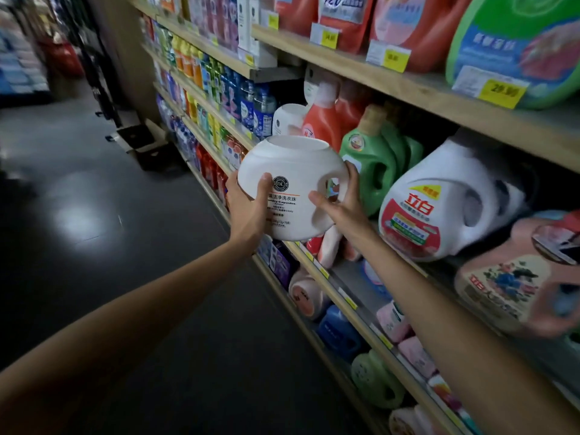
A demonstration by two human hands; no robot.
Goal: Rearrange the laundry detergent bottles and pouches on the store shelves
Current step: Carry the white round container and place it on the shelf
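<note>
White capsule tub [292, 186], round-bodied with a handle hole on its right side, is held in the air in front of the middle shelf [314, 262], just off its front edge. Printed label faces the camera; the flat rimmed end points up and the tub is tilted slightly.

Left hand [248, 205] grips the tub's left side: thumb lies across the front near the round logo, the other fingers wrap behind, out of sight. Right hand [342, 202] holds the handle side: thumb presses on the front below the handle hole, fingers [353, 177] curl around the back edge of the handle. Both hands are closed on the tub; both forearms are bare.

Just behind the tub on the same shelf stands a second white tub [287, 119], with red-orange bottles [323, 120] beside it. To the right come green bottles [373, 161], touching one another in a row, then a large white bottle [445, 208] with a red label, leaning left. A pink bottle [514, 277] sits at far right, blurred.

Upper shelf [408, 80] carries red pouches [345, 17] and a green bottle [518, 48], with yellow price tags [502, 92] on its front edge. Lower shelves hold blue, green and pink containers. Dark glossy aisle floor [94, 199] lies to the left.
</note>
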